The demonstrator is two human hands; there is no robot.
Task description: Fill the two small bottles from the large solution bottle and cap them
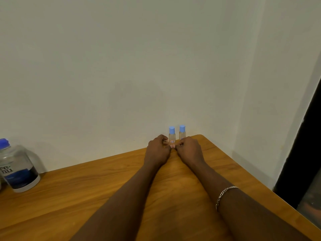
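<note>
Standing upright at the far edge of the table [86,185], right up against the wall [121,66], are the two small bottles. The left small bottle [172,137] and the right small bottle [182,134] are side by side, just apart, both clear, both with blue caps [171,129] on.

Both hands are right in front of them, knuckles up, fingers curled under. The left hand [159,148] sits just left of the left small bottle's base, and the right hand [189,148] hides the foot of the right small bottle. Their fingertips meet low down in front of the left one. I cannot tell whether either hand is gripping anything there, because the curled fingers hide it.

A chain bracelet [225,194] crosses the right forearm. Well apart, far off to the left, the large bottle [19,169] stands upright by the wall with its blue top [3,142] on, partly cut by the frame edge.
</note>
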